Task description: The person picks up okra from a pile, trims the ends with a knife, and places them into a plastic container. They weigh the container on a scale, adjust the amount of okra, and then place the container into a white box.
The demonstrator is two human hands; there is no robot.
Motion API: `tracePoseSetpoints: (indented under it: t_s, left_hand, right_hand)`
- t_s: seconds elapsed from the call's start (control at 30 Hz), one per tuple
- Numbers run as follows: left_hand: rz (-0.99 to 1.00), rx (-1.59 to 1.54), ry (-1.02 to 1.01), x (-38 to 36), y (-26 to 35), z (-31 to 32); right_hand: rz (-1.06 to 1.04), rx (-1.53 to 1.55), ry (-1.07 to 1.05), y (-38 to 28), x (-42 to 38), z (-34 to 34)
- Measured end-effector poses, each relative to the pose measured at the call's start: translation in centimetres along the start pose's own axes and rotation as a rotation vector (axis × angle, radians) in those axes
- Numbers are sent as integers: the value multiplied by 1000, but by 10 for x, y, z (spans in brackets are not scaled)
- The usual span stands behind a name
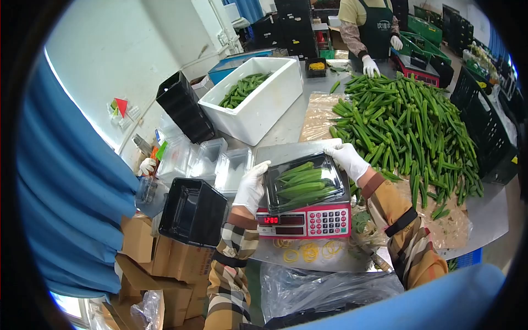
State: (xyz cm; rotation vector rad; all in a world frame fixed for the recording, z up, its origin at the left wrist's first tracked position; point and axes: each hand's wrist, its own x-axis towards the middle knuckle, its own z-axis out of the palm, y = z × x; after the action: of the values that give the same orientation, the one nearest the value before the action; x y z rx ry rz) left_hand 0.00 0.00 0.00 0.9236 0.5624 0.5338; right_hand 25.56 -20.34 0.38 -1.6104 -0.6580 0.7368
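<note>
A black tray with a clear lid (pixel 271 190) sits over the plate of a red-and-silver digital scale (pixel 302 223), tilted slightly in view. Green okra pods (pixel 302 191) lie inside, seen through the plastic. My left hand (pixel 250 187), in a white glove, grips the tray's left edge, thumb at the upper left corner. At the upper right corner, my gloved right hand (pixel 349 160) has its fingers closed on the lid's edge. The scale's lit display reads 1.280.
A large okra heap (pixel 407 126) covers the table's right side. Left stand a white foam box (pixel 264 118), clear lids (pixel 206 159) and stacked black trays (pixel 193 212). Yellow rubber bands (pixel 309 252) lie in front of the scale. Across the table, a gloved co-worker (pixel 369 33) touches the heap.
</note>
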Motion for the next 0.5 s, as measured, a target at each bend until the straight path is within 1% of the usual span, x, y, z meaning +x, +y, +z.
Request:
tracePoseSetpoints:
  t_s: [0.07,0.17,0.2,0.27,0.3,0.33,0.37,0.43,0.47,0.5]
  left_hand:
    - [-86,-76,-31,-6,14,0]
    - [-116,-173,-10,12,-5,-10]
    - [-112,-187,-42,14,-10,-13]
    - [-92,-214,-112,24,-17,-20]
    - [-103,-196,-84,23,-13,-18]
    - [-114,-181,-54,20,-7,-11]
    - [-126,-171,-25,14,-5,-5]
    - [-86,-36,35,-15,7,11]
    - [-62,37,62,-25,12,15]
    - [-22,117,106,-30,9,12]
  right_hand:
    - [163,17,-53,-24,-11,-1]
    - [194,560,-164,-2,1,-4]
    - [174,680,-198,0,3,-2]
    - [197,593,-65,1,7,1]
    - [209,554,0,-7,2,3]
    - [197,315,-2,-20,-10,-2]
    - [191,214,8,-23,-17,-6]
    - [176,16,25,-24,-28,-12]
    - [175,3,8,-26,-36,-13]
    - [85,4,9,-24,-45,-14]
